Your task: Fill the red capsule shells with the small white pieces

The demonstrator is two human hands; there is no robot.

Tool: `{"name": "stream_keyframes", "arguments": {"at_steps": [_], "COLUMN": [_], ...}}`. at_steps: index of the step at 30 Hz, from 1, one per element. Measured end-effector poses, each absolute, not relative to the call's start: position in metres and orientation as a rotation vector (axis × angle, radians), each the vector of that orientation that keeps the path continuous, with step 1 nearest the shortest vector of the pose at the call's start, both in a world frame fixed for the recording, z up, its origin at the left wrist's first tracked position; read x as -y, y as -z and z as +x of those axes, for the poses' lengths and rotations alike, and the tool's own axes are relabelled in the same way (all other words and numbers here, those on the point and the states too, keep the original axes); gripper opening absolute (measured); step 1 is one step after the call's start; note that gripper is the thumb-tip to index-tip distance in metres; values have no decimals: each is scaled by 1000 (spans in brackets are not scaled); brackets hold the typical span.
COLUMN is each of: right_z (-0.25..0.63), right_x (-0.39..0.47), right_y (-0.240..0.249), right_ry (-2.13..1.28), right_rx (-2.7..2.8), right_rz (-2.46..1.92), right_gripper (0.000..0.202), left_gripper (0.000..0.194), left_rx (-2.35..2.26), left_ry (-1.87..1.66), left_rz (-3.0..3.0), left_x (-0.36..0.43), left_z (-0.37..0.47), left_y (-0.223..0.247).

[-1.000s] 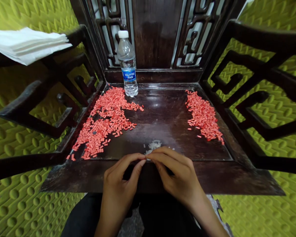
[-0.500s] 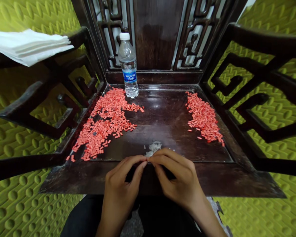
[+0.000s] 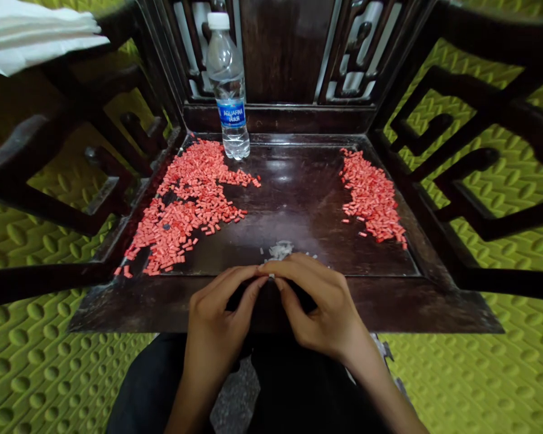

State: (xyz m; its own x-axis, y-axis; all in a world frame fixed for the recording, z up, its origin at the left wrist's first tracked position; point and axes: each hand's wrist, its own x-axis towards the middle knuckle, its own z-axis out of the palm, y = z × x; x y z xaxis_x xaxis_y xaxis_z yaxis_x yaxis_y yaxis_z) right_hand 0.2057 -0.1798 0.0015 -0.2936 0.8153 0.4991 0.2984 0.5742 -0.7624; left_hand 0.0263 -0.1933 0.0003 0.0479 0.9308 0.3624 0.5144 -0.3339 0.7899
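My left hand (image 3: 224, 307) and my right hand (image 3: 319, 301) meet at the front edge of a dark wooden seat (image 3: 294, 205). A tiny pale piece (image 3: 272, 276) shows between the fingertips. The left thumb and forefinger are pinched together; what they hold is too small to name. On the right hand, the thumb stands a little apart from the forefinger, which reaches over to the left fingertips. Just beyond the fingers lies a small heap of whitish translucent bits (image 3: 280, 249), partly hidden by the right hand.
A big spread of short red tubes (image 3: 181, 211) covers the seat's left side, a smaller pile of red tubes (image 3: 373, 199) its right. A water bottle (image 3: 230, 90) stands at the back left. White tissues (image 3: 36, 33) lie on the left armrest.
The view has tilted down, so the seat and bottle sit higher in the picture. My right thumb has moved away from the fingertips, and a pale piece now shows between the hands.
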Motion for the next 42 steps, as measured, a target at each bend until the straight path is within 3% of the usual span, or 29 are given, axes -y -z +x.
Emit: {"name": "stream_keyframes", "arguments": {"at_steps": [42], "right_z": [208], "right_x": [180], "right_y": [-4], "right_ry": [-828], "right_rx": [1904], "right_rz": [-1022], "right_gripper": [19], "left_gripper": [11], "left_rx": [-1381], "left_ry": [-1180], "left_rz": [1911], "left_x": [194], "left_z": [25], "left_y": [-5]}}
